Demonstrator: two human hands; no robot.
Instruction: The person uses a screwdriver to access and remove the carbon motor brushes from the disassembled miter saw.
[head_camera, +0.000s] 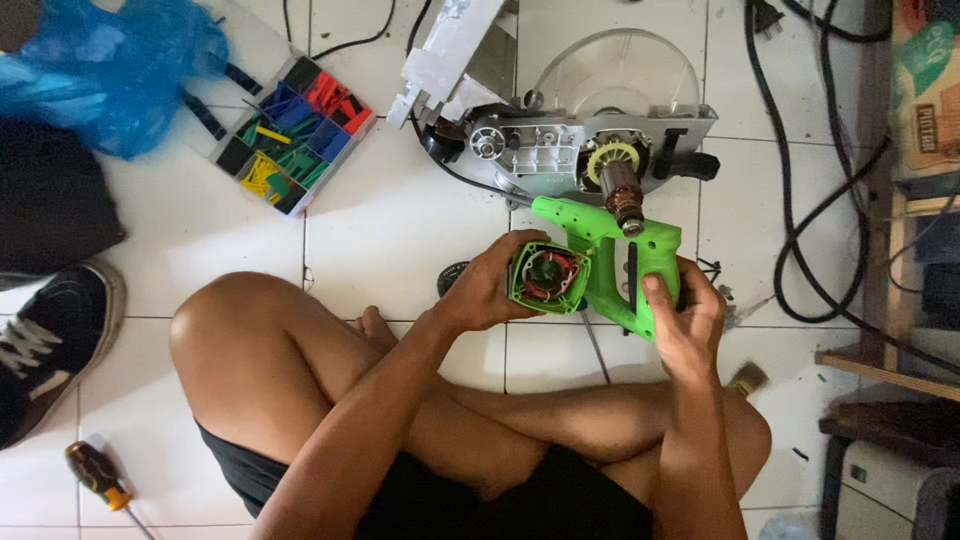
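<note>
Nearest the camera, crossed bare legs (330, 400) are seen on the white tiled floor (400, 230). Above the knees, a green tool housing (590, 270) is held in both hands: the left hand (480, 290) is clamped around its round open end, where dark windings are visible, and the right hand (685, 315) is closed around the handle part. Just beyond, a dismantled circular saw (590, 140) with an exposed armature (622, 195) is laid on the floor. Farther left, a compartment box (295, 135) of coloured pieces and a blue plastic bag (110, 70) are seen. An orange-handled screwdriver (95, 475) lies at lower left, beside a black shoe (50, 350).
</note>
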